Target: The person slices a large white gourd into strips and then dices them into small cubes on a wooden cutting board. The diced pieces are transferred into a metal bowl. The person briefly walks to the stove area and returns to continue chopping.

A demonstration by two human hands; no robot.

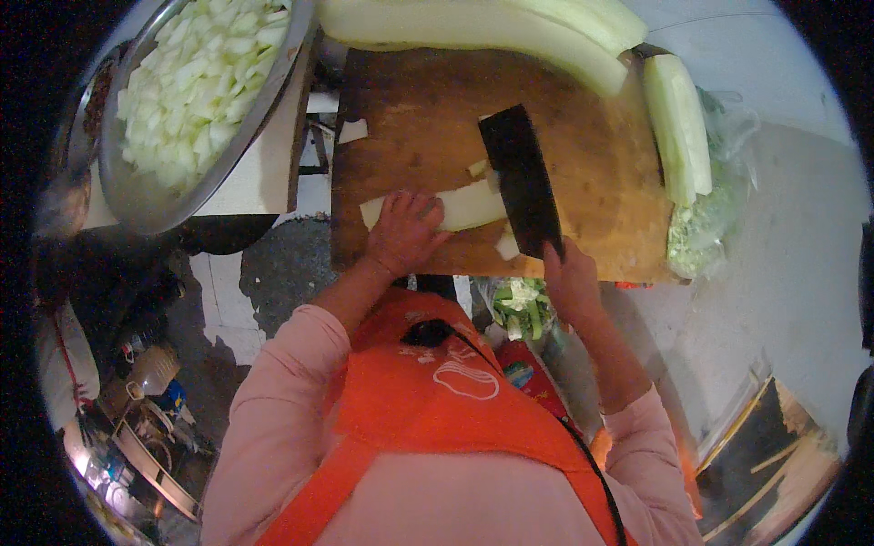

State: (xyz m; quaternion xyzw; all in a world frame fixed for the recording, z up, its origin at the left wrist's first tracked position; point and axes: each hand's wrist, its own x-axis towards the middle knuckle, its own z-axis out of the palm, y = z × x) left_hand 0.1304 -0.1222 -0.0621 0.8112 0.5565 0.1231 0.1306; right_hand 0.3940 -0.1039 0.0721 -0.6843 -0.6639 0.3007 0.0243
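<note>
My right hand [572, 278] is closed around the handle of a dark, broad-bladed cleaver [520, 181]. Its blade stands at the right end of a pale, peeled piece of gourd-like vegetable [471, 205] lying on the wooden cutting board [423, 123]. My left hand [407, 228] presses on the left part of that piece, fingers over its top. Small cut bits lie near the blade, one [507, 246] below it and one [478, 167] above. Another pale scrap [353, 131] rests at the board's left edge.
Long peeled vegetable pieces [471, 27] lie across the board's far edge, another [678, 130] along its right edge. A large metal bowl [113, 170] of chopped pale pieces stands at upper left. A plastic bag [717, 205] hangs at right; green scraps [522, 307] are below the near edge.
</note>
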